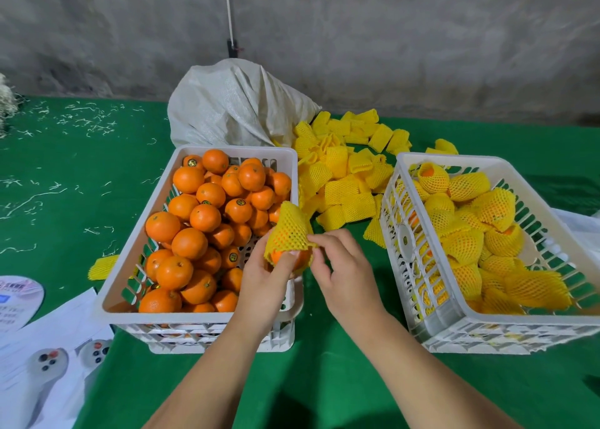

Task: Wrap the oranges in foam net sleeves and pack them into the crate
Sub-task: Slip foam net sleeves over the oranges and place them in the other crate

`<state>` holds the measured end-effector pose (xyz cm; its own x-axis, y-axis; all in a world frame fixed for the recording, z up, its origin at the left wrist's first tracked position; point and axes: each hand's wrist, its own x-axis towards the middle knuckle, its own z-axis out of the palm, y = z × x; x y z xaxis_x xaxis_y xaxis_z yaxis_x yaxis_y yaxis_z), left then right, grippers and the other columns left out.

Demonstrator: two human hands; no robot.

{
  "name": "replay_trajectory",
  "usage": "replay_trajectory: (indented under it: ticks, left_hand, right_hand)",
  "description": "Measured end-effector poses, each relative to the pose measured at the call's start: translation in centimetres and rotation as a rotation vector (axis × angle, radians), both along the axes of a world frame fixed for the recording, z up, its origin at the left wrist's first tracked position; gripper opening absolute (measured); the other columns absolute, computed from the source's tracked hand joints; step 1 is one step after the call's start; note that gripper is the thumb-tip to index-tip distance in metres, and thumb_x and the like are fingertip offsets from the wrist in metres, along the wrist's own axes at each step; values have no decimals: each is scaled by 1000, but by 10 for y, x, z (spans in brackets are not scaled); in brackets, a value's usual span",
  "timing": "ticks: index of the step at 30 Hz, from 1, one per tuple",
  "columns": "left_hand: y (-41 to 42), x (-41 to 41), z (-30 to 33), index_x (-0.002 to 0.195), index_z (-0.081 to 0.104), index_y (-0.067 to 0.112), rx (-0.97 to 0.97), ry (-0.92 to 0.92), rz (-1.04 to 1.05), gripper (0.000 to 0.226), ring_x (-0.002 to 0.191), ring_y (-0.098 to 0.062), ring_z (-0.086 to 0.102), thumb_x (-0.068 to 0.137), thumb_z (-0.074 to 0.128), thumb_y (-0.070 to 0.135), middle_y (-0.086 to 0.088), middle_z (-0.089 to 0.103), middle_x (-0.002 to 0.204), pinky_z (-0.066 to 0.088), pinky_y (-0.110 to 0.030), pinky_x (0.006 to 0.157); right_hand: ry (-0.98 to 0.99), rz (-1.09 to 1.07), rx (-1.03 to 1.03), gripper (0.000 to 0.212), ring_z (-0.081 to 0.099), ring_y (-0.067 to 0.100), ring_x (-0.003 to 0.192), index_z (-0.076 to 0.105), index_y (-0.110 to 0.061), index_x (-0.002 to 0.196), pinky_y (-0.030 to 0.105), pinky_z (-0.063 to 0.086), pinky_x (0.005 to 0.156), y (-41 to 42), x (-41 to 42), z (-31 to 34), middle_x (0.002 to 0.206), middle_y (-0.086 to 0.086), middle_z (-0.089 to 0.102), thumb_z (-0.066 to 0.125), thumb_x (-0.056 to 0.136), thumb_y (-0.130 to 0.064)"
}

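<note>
A white crate [293,181] on the left holds several bare oranges [190,243]. At its right rim my left hand [264,282] grips one orange [277,256] from below. A yellow foam net sleeve [287,230] covers most of that orange. My right hand [341,266] pinches the sleeve's right edge. A second white crate [402,243] on the right holds several oranges wrapped in yellow sleeves [464,246]. A pile of empty sleeves [341,181] lies on the green table between and behind the two crates.
A white woven sack [240,110] lies behind the left crate against a grey wall. One loose sleeve [103,267] lies left of that crate. Printed papers [48,357] cover the table's front left corner. White shreds [84,120] scatter over the green cloth.
</note>
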<state>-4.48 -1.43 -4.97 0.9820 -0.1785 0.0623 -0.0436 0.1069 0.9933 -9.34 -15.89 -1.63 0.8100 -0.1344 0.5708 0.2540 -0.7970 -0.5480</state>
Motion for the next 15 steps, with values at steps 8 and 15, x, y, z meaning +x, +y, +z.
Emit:
replay_trajectory:
  ticks: [8, 15]
  left_hand:
    - [-1, 2, -3, 133, 63, 19, -6, 11, 64, 41, 105, -25, 72, 93, 68, 31, -4, 73, 117, 59, -42, 87]
    - [8, -5, -2, 143, 58, 26, -70, -22, -173, 56, 114, -25, 71, 90, 76, 34, -1, 72, 124, 61, -37, 90]
  right_hand:
    - [22, 13, 56, 17, 56, 20, 97, 61, -10, 106, 35, 54, 74, 28, -17, -2, 110, 1, 53, 58, 91, -18]
    - [1, -30, 245, 24, 57, -8, 94, 60, -7, 116, 9, 46, 73, 18, -19, -2, 117, 3, 53, 64, 94, 1]
